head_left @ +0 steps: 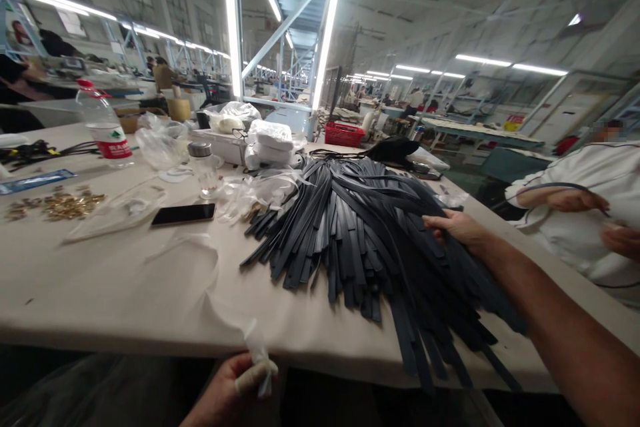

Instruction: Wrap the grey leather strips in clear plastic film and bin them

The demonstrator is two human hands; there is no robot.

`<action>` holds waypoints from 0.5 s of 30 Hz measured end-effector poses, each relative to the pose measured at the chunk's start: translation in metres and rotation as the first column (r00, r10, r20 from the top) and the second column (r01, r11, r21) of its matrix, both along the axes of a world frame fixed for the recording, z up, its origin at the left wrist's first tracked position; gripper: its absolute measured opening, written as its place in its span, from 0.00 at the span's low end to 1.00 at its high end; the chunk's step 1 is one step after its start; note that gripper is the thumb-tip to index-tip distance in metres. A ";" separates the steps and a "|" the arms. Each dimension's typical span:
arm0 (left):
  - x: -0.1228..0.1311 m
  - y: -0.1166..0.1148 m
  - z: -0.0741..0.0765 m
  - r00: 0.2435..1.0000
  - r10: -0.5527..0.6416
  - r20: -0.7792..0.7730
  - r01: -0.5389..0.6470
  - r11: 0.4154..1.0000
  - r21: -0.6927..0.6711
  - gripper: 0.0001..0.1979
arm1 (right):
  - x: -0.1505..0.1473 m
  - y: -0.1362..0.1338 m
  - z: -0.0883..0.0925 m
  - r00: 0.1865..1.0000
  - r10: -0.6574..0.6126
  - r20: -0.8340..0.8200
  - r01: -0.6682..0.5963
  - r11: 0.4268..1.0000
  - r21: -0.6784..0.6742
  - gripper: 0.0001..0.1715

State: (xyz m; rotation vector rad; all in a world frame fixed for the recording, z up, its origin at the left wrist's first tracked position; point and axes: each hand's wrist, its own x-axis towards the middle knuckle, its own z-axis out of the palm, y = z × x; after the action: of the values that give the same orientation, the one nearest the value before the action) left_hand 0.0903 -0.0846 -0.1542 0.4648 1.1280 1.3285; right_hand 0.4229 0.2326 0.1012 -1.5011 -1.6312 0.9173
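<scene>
At the table's front edge, my left hand [249, 377] pinches the end of a thin white plastic strip [214, 287], which trails back across the tabletop. One of its fingers has a pale wrap around it. My right hand [457, 227] is closed on dark strap pieces at the right side of a big fanned-out pile of dark grey straps [345, 233]. Many strap ends hang over the front edge on the right. More white plastic strips [250, 193] lie bunched left of the pile.
On the cloth-covered table [125, 293] are a black phone [183, 214], small brass-coloured parts [70, 205], a glass jar [203, 170], a red-capped plastic bottle [105, 127] and clear bags [163, 140]. A red basket [344, 135] stands behind. At right, a co-worker in white [585, 207] holds a strap.
</scene>
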 end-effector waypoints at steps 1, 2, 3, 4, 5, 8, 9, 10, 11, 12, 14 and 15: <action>0.000 0.000 0.000 1.000 -0.002 -0.003 0.002 1.000 0.000 0.29 | -0.005 0.000 0.004 0.999 0.014 -0.052 -0.016 0.999 -0.036 0.16; -0.001 0.000 0.000 1.000 -0.005 -0.007 0.005 1.000 0.005 0.29 | -0.010 -0.002 0.008 0.994 0.034 -0.103 -0.042 0.996 -0.073 0.15; -0.001 0.000 -0.001 1.000 -0.007 -0.008 0.007 1.000 0.010 0.28 | -0.016 -0.004 0.013 0.986 0.060 -0.153 -0.076 0.992 -0.103 0.14; -0.002 -0.001 -0.001 1.000 -0.008 -0.002 0.008 1.000 0.014 0.28 | -0.023 -0.008 0.017 0.975 0.090 -0.203 -0.116 0.986 -0.118 0.13; -0.002 -0.001 -0.002 1.000 -0.011 0.010 0.011 1.000 0.018 0.27 | -0.030 -0.014 0.021 0.960 0.124 -0.251 -0.159 0.979 -0.125 0.11; 0.001 -0.004 0.002 0.997 -0.048 0.060 0.047 0.999 0.020 0.25 | -0.056 -0.042 0.020 0.901 0.227 -0.369 -0.287 0.951 -0.116 0.08; 0.003 -0.004 0.006 0.995 -0.072 0.071 0.070 0.997 0.022 0.26 | -0.065 -0.055 0.015 0.883 0.254 -0.395 -0.321 0.941 -0.111 0.11; 0.006 -0.002 0.012 0.992 -0.099 0.079 0.097 0.995 0.031 0.27 | -0.074 -0.068 0.008 0.868 0.281 -0.410 -0.352 0.930 -0.107 0.14; 0.010 0.001 0.020 0.987 -0.132 0.088 0.129 0.991 0.045 0.28 | -0.082 -0.083 -0.002 0.858 0.309 -0.411 -0.381 0.919 -0.104 0.17; 0.014 0.006 0.029 0.980 -0.170 0.100 0.163 0.984 0.069 0.29 | -0.090 -0.098 -0.014 0.851 0.343 -0.397 -0.414 0.904 -0.106 0.20; 0.025 0.021 0.050 0.962 -0.236 0.135 0.213 0.963 0.166 0.31 | -0.102 -0.129 -0.038 0.846 0.449 -0.286 -0.496 0.860 -0.118 0.22; 0.031 0.030 0.061 0.953 -0.259 0.160 0.218 0.948 0.233 0.30 | -0.106 -0.144 -0.050 0.837 0.496 -0.233 -0.533 0.835 -0.137 0.20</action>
State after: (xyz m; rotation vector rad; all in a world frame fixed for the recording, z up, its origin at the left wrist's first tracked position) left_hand 0.1212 -0.0543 -0.0933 0.6005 0.7493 1.2541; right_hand 0.3165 0.0888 0.0514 -1.0521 -1.8819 1.5094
